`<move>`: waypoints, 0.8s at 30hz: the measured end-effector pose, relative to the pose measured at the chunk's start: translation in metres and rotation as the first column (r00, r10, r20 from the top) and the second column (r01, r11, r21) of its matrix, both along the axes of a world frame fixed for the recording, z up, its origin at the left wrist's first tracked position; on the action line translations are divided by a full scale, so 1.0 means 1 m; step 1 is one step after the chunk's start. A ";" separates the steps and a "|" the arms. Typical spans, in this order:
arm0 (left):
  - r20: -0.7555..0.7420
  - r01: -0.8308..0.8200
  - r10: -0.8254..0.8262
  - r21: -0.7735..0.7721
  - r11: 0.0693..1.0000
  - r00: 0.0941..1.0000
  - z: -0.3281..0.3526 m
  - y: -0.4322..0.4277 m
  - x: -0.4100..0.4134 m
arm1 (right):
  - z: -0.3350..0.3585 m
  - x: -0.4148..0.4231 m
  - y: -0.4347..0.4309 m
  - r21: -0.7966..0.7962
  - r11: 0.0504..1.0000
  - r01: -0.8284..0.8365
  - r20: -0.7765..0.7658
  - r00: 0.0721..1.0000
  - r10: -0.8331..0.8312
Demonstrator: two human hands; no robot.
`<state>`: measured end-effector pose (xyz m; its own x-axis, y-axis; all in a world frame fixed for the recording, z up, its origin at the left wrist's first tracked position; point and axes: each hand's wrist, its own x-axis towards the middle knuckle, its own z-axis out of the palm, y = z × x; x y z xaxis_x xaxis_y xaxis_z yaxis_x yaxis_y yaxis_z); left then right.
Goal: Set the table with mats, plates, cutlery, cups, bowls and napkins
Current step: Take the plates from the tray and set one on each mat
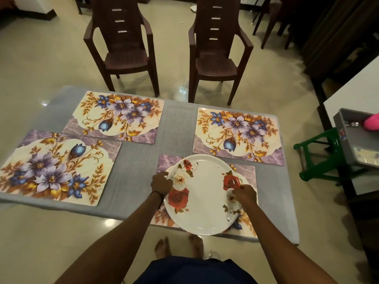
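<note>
While both hands grip opposite rims of the rose-print plate point(205, 193), it sits on the near-right floral mat point(249, 173), its near edge just past the grey tabletop point(141, 160) edge. Left hand point(161, 183) pinches the left rim, right hand point(245, 194) curls over the right rim. Three more floral mats lie bare: near-left point(55, 167), far-left point(117, 115), far-right point(239, 133), with two brown chairs point(123, 44) beyond.
</note>
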<state>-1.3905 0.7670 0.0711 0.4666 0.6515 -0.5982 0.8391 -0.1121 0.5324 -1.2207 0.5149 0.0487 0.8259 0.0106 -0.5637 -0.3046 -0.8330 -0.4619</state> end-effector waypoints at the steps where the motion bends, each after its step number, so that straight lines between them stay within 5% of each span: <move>1: 0.013 -0.014 0.014 0.036 0.999 1.000 -0.002 -0.003 -0.001 | -0.002 -0.003 0.000 -0.022 1.000 0.006 0.010 1.000 -0.006; 7: -0.009 -0.042 0.043 0.083 0.996 0.999 0.003 -0.018 -0.002 | -0.003 -0.013 0.004 -0.045 0.996 0.075 0.068 0.995 -0.072; 15: 0.125 -0.238 0.256 -0.138 0.961 0.959 -0.035 -0.003 -0.011 | -0.003 -0.019 0.002 0.002 0.996 0.091 0.093 0.991 -0.091; 24: 0.216 -0.359 0.422 -0.278 0.891 0.880 -0.004 -0.014 -0.014 | 0.000 -0.019 -0.003 0.077 0.982 0.175 0.136 0.974 -0.184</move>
<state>-1.4049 0.7528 0.0671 0.3620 0.6776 -0.6401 0.6138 0.3435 0.7108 -1.2396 0.5122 0.0487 0.8890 -0.1123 -0.4439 -0.3738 -0.7379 -0.5620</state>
